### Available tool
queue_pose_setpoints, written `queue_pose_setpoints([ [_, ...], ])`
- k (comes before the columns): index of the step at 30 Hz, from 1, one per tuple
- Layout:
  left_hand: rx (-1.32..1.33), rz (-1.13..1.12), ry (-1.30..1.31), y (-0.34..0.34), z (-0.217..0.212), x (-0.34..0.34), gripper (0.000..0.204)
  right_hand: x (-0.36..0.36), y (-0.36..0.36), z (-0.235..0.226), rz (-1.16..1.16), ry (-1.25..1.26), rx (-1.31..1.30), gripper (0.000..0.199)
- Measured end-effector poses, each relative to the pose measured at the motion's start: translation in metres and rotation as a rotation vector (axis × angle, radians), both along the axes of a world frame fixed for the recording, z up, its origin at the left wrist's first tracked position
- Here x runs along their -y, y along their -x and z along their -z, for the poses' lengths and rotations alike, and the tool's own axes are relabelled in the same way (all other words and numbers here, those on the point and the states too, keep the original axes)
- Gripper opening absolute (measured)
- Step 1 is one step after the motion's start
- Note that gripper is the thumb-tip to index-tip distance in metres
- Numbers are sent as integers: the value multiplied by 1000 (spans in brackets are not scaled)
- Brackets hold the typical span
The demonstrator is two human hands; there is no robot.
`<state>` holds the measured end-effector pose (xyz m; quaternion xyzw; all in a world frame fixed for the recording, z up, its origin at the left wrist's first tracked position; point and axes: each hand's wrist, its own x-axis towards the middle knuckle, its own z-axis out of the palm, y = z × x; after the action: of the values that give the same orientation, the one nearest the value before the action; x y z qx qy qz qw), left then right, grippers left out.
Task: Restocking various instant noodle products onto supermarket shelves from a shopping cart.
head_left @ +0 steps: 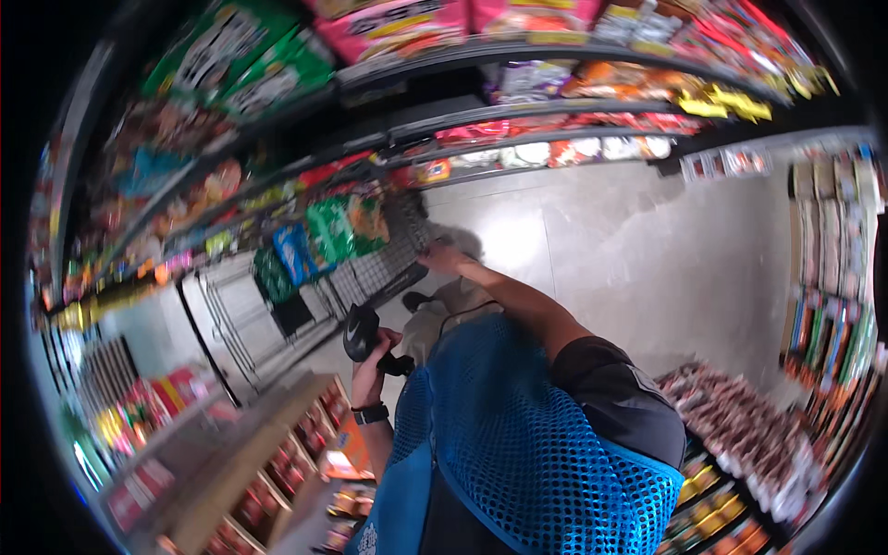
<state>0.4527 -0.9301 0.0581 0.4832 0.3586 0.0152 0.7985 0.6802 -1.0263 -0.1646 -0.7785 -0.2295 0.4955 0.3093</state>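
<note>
My left hand (372, 356) is closed round a black handheld device with a rounded head and a grip, which looks like a barcode scanner (360, 333). My right hand (446, 259) reaches across to the near end of a wire cart (375, 276), its fingers curled at the rim; blur softens the exact grip. Inside the cart lie a green snack bag (329, 228), a blue bag (294, 252) and a dark green bag (270, 277). A small black item (292, 315) sits beside them.
Shelves (416, 69) packed with bagged snacks curve along the far side and left. Wooden bins (277, 453) of red packages stand near left. Stacked goods (823, 231) line the right, and a display of packets (740, 430) is behind my right arm. Grey floor (592, 250) lies between.
</note>
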Motion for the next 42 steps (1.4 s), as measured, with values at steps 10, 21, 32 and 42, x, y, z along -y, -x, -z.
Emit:
queue_pose_setpoints([
  [10, 127, -607, -68, 62, -16, 116, 11, -31, -3, -12, 50, 2, -238, 58],
  [21, 203, -1293, -7, 113, 24, 413, 12, -8, 5, -20, 7, 5, -335, 31],
  [32, 348, -2004, 65, 84, 34, 650, 13, 108, 26, 19, -403, 73, 38, 25],
  [42, 243, -1583, 54, 72, 48, 520, 11, 48, 25, -56, -757, -643, 743, 41],
])
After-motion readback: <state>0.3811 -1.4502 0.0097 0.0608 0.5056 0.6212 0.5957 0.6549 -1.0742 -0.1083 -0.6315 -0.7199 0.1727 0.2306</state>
